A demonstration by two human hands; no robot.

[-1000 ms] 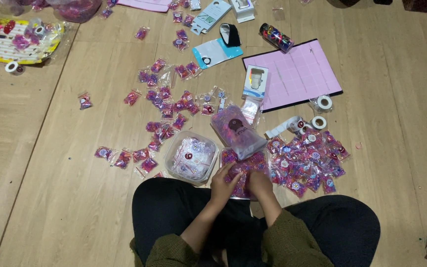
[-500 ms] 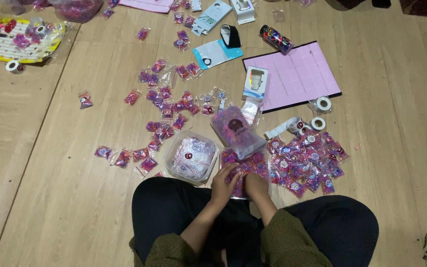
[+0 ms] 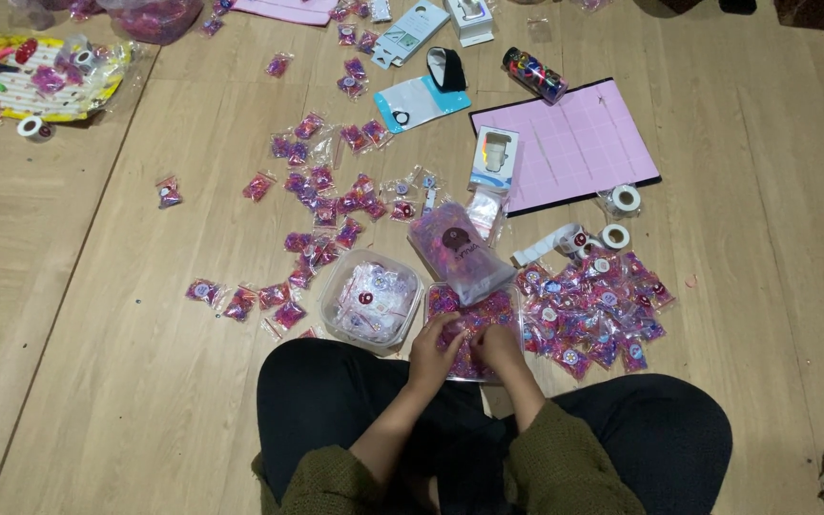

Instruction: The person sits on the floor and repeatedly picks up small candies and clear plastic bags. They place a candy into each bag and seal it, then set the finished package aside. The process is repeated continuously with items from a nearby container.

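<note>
I sit cross-legged on a wooden floor. My left hand (image 3: 434, 351) and my right hand (image 3: 501, 349) are together over a clear shallow tray (image 3: 512, 303) filled with small pink and purple beads, their fingers pinched on a small clear packet (image 3: 467, 336) of the beads. A larger clear bag (image 3: 460, 253) of the same beads lies tilted across the tray's far edge. To the left stands a clear plastic tub (image 3: 336, 294) holding empty little bags. A heap of filled, stickered packets (image 3: 591, 300) lies to the right of the tray.
Several filled packets (image 3: 321, 205) are scattered ahead and to the left. A pink sheet on a black board (image 3: 574, 143), a small white box (image 3: 493, 160), tape and sticker rolls (image 3: 622, 200), a bead jar (image 3: 533, 74) and a yellow packaged toy set (image 3: 35, 76) lie farther out.
My hands have stayed over the tray, with only small finger movements on the packet. The view has shifted slightly.
</note>
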